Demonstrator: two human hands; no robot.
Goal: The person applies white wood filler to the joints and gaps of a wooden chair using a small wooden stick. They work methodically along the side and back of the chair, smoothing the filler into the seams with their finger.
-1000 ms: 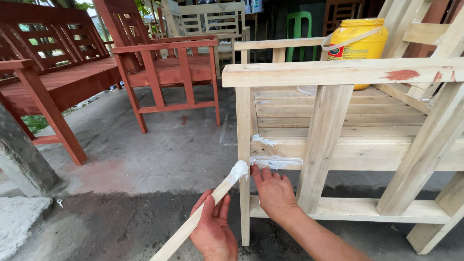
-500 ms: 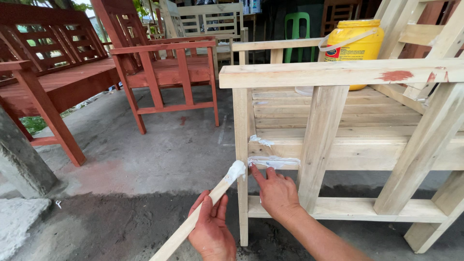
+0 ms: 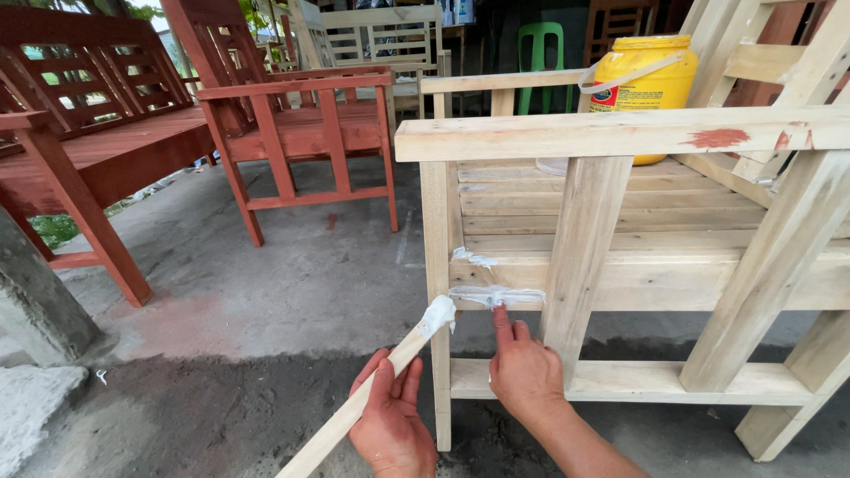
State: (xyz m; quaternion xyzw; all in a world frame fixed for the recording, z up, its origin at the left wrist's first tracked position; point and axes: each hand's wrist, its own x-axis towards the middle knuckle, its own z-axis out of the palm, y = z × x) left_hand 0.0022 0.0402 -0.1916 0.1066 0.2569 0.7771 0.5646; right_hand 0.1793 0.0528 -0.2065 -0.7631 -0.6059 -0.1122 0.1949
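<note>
Low in the frame, left hand (image 3: 390, 425) wrapped shut around a wooden stick (image 3: 354, 412) tipped with white putty (image 3: 438, 314); beside it, right hand (image 3: 524, 367) loose, forefinger out, pressing a white putty smear (image 3: 498, 296) on the side rail of an unpainted wooden chair (image 3: 620, 239). Farther up at right, yellow tub (image 3: 642, 88) on the seat slats. Upper left, red-stained benches (image 3: 177, 124) on bare concrete.

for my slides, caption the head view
Left hand holds a putty-tipped stick; right hand smears putty on bare chair.
</note>
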